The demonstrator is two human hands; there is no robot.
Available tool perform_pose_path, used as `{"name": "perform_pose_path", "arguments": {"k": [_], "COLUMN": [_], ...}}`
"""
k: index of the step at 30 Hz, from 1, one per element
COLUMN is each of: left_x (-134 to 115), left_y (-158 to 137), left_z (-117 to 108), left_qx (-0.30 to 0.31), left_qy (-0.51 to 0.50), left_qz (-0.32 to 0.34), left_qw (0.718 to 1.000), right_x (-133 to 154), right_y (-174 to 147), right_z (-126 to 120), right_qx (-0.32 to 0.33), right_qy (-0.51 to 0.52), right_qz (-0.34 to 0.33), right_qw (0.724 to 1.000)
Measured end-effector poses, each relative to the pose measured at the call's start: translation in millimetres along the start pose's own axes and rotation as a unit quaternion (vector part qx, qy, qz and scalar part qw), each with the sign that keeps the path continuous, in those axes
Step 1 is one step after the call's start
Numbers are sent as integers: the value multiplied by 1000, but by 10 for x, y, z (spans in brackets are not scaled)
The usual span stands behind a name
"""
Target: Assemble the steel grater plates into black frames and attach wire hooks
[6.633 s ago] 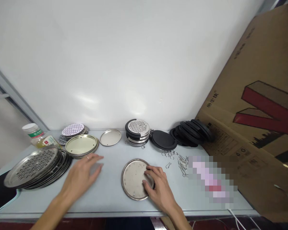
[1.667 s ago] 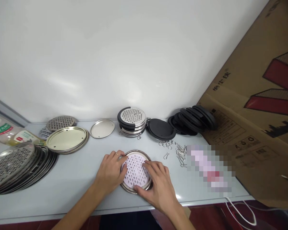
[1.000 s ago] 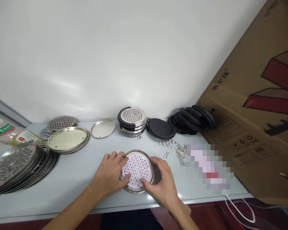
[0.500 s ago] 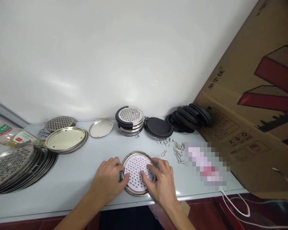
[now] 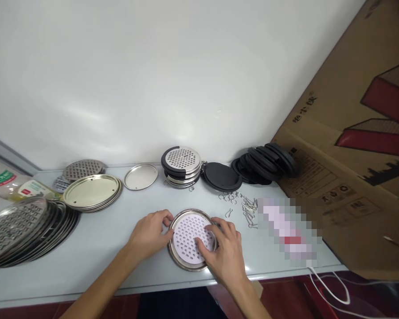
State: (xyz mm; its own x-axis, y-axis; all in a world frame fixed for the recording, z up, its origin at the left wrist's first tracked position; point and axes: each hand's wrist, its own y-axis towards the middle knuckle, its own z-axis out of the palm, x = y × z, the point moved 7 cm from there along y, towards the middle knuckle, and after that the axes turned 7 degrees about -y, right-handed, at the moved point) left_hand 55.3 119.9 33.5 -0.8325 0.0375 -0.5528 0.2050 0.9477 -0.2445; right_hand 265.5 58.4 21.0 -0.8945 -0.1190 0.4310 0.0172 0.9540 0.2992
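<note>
A round metal plate with a raised rim [image 5: 186, 267] lies flat on the table in front of me. Inside it rests a white perforated disc [image 5: 189, 239] with rows of small holes, the look of a grater face. My right hand [image 5: 224, 248] curves over the right side, its thumb and fingertips pressed on the disc. At the left rim is my left hand [image 5: 152, 233], its thumb tip by the edge and its fingers curled and apart from the thumb. Nothing shows between the left fingers.
Perforated metal discs [image 5: 13, 221] and gold-toned plates [image 5: 91, 190] are stacked left, near a bottle [image 5: 0, 177]. Behind stand a single plate [image 5: 140, 176], finished grater discs [image 5: 182, 159] and black lids [image 5: 221, 176]. Metal rings [image 5: 228, 197] and clips [image 5: 249, 210] lie right, beside a cardboard box [image 5: 319, 177].
My left thumb has drawn back off the white disc to the plate's rim, and the left hand has shifted slightly left. My right hand stays on the disc.
</note>
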Motion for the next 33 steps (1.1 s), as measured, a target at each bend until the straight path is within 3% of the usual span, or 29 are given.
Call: {"name": "perform_pose_path", "arguments": {"k": [26, 29, 33], "left_x": [-2, -71, -377], "left_y": [89, 59, 36], "left_z": [70, 21, -48], "left_qx": [26, 20, -36], "left_qy": [8, 22, 49], "left_qz": [-7, 18, 121], "left_qw": [1000, 999, 991], "right_x": [9, 2, 8], "right_y": [-1, -8, -8], "right_z": [27, 29, 32], "right_qx": [-6, -12, -12], "right_qy": [3, 4, 1], "right_qz": [-12, -13, -19], "right_qw": [1000, 1000, 1000]}}
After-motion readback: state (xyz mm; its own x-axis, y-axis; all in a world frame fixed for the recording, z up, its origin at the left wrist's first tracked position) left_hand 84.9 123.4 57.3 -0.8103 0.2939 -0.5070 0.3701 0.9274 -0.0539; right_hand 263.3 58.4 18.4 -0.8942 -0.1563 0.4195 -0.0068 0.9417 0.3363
